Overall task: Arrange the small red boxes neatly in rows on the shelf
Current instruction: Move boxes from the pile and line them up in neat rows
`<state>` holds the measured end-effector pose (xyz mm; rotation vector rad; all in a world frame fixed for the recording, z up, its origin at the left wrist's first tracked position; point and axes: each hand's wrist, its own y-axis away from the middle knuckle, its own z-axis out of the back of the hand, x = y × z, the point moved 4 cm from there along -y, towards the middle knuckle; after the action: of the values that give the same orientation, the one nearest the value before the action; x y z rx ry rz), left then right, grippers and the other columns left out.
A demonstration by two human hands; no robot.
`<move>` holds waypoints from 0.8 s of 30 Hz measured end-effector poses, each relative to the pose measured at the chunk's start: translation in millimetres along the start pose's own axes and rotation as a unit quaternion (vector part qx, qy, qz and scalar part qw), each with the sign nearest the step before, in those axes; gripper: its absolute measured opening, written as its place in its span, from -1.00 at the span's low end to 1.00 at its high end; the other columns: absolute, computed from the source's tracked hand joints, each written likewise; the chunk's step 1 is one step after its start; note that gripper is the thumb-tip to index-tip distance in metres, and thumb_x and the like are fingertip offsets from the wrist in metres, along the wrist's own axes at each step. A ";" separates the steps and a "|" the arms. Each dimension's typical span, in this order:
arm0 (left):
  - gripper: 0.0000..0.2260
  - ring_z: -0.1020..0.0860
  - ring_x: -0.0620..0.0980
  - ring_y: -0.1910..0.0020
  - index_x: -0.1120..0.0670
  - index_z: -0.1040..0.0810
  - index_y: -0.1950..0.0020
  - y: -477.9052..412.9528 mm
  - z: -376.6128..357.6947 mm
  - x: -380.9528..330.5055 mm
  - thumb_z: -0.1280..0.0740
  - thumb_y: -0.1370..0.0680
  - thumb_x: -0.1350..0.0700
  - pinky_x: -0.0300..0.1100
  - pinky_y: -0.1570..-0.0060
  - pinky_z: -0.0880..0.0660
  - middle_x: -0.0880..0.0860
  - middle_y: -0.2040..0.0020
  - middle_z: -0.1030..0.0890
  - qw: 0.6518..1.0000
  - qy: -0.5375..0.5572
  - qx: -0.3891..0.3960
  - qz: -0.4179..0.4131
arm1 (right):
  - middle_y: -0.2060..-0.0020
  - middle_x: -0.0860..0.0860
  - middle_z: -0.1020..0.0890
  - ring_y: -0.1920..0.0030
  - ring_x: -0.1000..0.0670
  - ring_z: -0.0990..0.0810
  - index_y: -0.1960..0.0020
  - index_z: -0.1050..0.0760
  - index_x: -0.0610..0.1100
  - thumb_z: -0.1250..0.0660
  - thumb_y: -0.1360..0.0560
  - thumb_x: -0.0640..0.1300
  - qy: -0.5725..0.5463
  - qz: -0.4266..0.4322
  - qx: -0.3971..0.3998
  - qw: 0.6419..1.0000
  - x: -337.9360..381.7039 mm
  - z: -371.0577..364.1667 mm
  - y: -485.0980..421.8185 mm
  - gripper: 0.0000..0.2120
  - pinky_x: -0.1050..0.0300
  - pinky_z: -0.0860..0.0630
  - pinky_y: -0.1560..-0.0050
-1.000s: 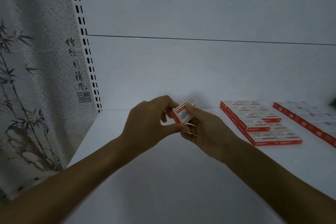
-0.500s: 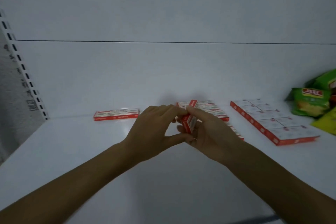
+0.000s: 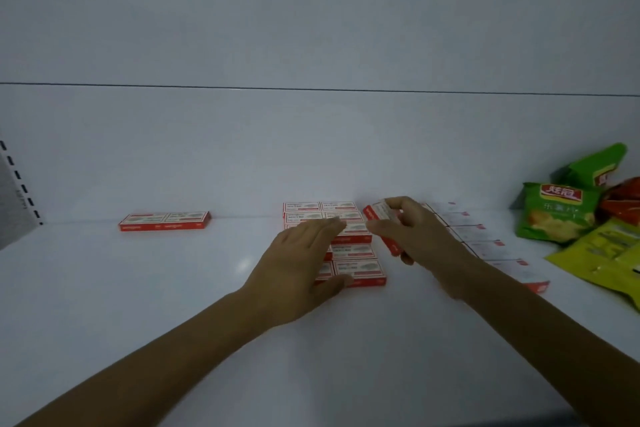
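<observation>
My right hand (image 3: 420,236) grips a small stack of red boxes (image 3: 381,218), tilted on edge just above the white shelf (image 3: 173,288). My left hand (image 3: 298,265) is spread flat, fingers straight, over the left side of a middle block of red boxes (image 3: 356,253) laid in two columns. Two more red boxes (image 3: 164,220) lie side by side at the back left. Another row of red boxes (image 3: 481,241) runs front to back on the right, partly hidden by my right arm.
Green, yellow and red snack bags (image 3: 561,215) are piled at the far right of the shelf. A slotted upright (image 3: 20,184) marks the shelf's left end. The white back wall (image 3: 311,149) stands right behind the boxes.
The view has swung to the right. My hands have parted: the left one let go and opened over the middle block, while the right one carried the held boxes to the right of it.
</observation>
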<state>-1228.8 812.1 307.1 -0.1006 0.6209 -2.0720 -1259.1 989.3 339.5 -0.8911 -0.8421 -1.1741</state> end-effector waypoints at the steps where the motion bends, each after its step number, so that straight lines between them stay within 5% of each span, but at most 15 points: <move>1: -0.35 -0.32 0.01 -0.38 0.00 -0.21 -0.47 -2.5 -5.6 2.7 -0.19 -0.46 -0.27 -0.07 -0.36 -0.20 -0.01 -0.42 -0.35 1.000 -0.004 0.008 0.013 | 0.12 0.05 -0.59 0.32 0.15 -0.54 -0.13 -0.39 0.05 -0.38 -0.45 -0.01 0.043 0.026 0.013 0.999 -2.5 2.4 -4.3 -0.70 0.35 -0.41 0.44; 8: -0.33 -0.31 -0.04 -0.38 0.01 -0.28 -0.43 -3.9 -25.1 11.1 -0.03 -0.46 -0.38 -0.09 -0.37 -0.19 -0.03 -0.39 -0.38 0.998 -0.013 0.015 0.055 | -0.02 0.08 -0.53 0.04 0.09 -0.51 -0.22 -0.34 0.08 -0.37 -0.38 0.18 0.363 0.178 0.033 0.914 -20.2 -9.9 -21.8 -0.53 0.08 -0.49 -0.05; 18: -0.43 -0.35 -0.03 -0.35 0.01 -0.35 -0.38 -3.9 -25.5 15.0 -0.10 -0.50 -0.31 -0.08 -0.34 -0.22 -0.03 -0.35 -0.43 0.998 -0.021 -0.003 0.055 | -0.23 0.04 -0.46 -0.20 0.04 -0.41 -0.35 -0.32 0.02 -0.39 -0.36 0.19 0.324 0.226 0.021 0.918 -25.0 -17.1 -20.8 -0.38 0.11 -0.29 -0.23; 24: -0.40 -0.27 -0.03 -0.40 -0.02 -0.31 -0.40 -3.9 -31.6 19.5 0.00 -0.50 -0.35 -0.11 -0.38 -0.07 -0.01 -0.42 -0.35 0.998 -0.025 0.016 0.048 | 0.15 0.15 -0.56 0.19 0.12 -0.52 -0.22 -0.40 0.06 -0.22 -0.34 0.37 0.445 0.154 0.007 0.882 -20.6 3.0 -15.6 -0.43 0.06 -0.49 -0.07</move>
<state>-1252.4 810.3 278.2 -0.1022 0.5523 -1.9805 -1278.4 997.8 324.3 -0.3581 0.0490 -1.1204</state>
